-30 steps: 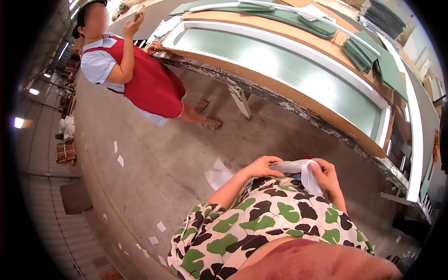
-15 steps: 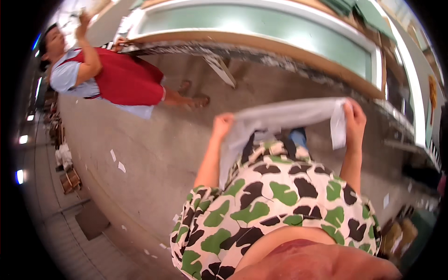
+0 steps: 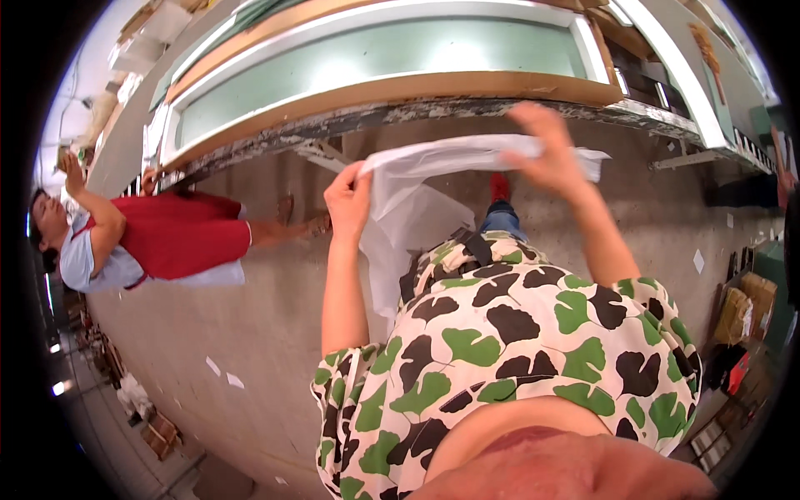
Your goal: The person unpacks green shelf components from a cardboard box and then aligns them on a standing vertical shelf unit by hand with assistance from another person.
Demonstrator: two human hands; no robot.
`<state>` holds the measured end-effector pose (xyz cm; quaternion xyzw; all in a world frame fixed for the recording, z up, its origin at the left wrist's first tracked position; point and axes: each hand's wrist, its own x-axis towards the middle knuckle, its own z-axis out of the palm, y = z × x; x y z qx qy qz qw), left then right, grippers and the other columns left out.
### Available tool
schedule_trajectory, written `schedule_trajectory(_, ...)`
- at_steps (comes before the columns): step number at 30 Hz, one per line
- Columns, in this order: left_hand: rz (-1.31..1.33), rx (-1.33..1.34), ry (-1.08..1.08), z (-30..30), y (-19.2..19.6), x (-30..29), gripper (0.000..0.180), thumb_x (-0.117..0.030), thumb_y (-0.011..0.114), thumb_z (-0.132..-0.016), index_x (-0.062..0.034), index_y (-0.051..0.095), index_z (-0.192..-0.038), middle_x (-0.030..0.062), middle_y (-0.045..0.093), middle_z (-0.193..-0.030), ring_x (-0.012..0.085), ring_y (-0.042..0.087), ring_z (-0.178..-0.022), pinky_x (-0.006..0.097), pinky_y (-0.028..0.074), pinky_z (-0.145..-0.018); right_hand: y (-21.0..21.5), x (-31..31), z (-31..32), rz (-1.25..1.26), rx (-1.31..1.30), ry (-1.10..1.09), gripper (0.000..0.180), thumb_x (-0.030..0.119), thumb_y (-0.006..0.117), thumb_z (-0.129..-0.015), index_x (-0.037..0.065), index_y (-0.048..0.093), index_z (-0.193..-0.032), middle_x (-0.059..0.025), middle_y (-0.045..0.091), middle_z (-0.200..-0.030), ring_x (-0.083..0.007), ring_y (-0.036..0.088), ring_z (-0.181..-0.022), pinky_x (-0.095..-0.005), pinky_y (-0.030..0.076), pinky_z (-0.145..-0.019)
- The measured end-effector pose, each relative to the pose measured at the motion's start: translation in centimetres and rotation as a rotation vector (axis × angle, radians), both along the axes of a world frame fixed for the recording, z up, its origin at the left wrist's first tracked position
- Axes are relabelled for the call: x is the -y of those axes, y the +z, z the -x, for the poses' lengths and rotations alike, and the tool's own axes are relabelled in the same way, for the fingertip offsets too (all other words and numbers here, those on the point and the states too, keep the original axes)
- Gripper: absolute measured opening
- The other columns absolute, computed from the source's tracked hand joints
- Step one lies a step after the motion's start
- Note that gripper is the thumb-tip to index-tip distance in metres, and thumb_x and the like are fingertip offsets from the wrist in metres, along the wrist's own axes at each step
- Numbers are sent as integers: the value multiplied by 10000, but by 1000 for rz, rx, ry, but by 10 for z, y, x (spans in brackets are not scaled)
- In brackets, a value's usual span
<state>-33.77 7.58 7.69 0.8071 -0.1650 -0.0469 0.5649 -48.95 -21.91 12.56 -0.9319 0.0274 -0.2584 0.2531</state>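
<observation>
A thin white sheet (image 3: 446,156), crumpled and translucent like film or tissue paper, hangs in front of my body. My left hand (image 3: 348,198) pinches its upper left corner, and the loose part drapes down below that hand. My right hand (image 3: 546,157) is at the sheet's right end, slightly blurred, with fingers stretched out and apart. The right thumb lies by the sheet's upper edge; whether it presses on it I cannot tell. Just beyond the hands is the worn edge of a workbench (image 3: 392,114).
On the bench lies a white-framed panel (image 3: 383,71) with pale green glass and cardboard along its edge. A person in a red apron (image 3: 179,233) stands at the left. Cardboard boxes (image 3: 746,308) sit at the right, and paper scraps (image 3: 235,381) lie on the floor.
My right hand has opened from its grip on the sheet's right end and moved up and left. My left hand has shifted left, still holding its corner. The bench now appears nearer.
</observation>
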Motion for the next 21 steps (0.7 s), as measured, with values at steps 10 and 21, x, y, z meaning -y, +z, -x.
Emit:
schedule_trajectory(10,-633,432,-214,37,29,-22,268,-134,743,-609,-78,631,-846,53,543,-763,230,566,-701,341,462,-601,-79,2,-5,-408,-217,2,255,-10,545,-668,51,633,-899,-126,634,-796,-285,603,-701,-343,480,-717)
schedule_trajectory(21,-708,418,448,18,-125,-127,224,-2,579,-597,-136,622,-771,39,597,-878,261,554,-841,367,443,-735,34,-17,35,-360,72,54,316,-104,557,-654,33,635,-927,-92,618,-774,-159,606,-688,-255,477,-611)
